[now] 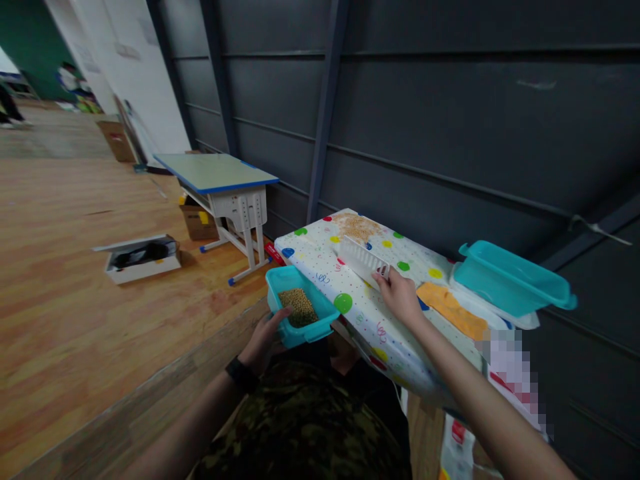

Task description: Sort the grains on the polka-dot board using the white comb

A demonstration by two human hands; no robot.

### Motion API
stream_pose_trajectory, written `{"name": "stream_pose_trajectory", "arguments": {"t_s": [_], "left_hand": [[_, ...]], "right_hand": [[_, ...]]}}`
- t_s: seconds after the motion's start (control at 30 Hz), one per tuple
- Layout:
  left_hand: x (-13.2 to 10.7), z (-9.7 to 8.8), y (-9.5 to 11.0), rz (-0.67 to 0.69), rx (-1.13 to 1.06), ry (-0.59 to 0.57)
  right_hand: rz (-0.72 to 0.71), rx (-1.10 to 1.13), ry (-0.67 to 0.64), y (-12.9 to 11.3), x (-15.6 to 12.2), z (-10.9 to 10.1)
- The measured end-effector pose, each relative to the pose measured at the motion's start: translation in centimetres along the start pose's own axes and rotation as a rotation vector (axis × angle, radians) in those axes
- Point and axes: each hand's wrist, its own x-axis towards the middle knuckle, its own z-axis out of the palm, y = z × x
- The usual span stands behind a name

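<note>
My left hand (267, 335) grips the near left side of a teal plastic container (320, 297), with its thumb over the rim. Small yellowish beans (297, 305) lie inside it, and the container is beside the table's edge. Closed around one end of a white slotted plastic piece (361, 262), my right hand (400, 299) keeps it over the spotted tablecloth (320, 263). Beyond the slotted piece, a patch of loose tan grains (357, 227) is spread on the cloth.
An orange cloth (453, 310) and a second teal container (515, 280) lie at the table's right end. A dark panelled wall (425, 133) runs behind. To the left stand a school desk (217, 172) and an open white box (145, 260) on the floor.
</note>
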Motion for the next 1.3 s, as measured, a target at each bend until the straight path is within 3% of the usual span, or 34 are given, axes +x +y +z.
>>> {"name": "stream_pose_trajectory", "arguments": {"t_s": [0.2, 0.47, 0.63, 0.8, 1.07, 1.3], "left_hand": [[-0.3, 0.2, 0.4, -0.004, -0.007, -0.002], [0.3, -0.4, -0.1, -0.025, -0.014, -0.008], [-0.1, -0.3, 0.1, -0.038, -0.015, -0.042], [-0.2, -0.2, 0.3, -0.047, -0.035, -0.058], [-0.1, -0.2, 0.1, -0.058, -0.018, -0.053], [-0.3, -0.2, 0.2, -0.055, 0.014, -0.068]], "right_hand": [[-0.061, 0.071, -0.001, -2.0, -1.0, 0.0], [-0.119, 0.117, 0.040, -5.1, -5.0, -0.2], [0.030, 0.007, 0.142, -2.7, -1.0, -1.4], [0.188, -0.126, 0.134, 0.5, 3.4, -1.8], [0.169, -0.155, 0.050, 1.9, 2.9, -0.7], [0.150, -0.127, 0.076, 2.4, 4.5, 0.0]]}}
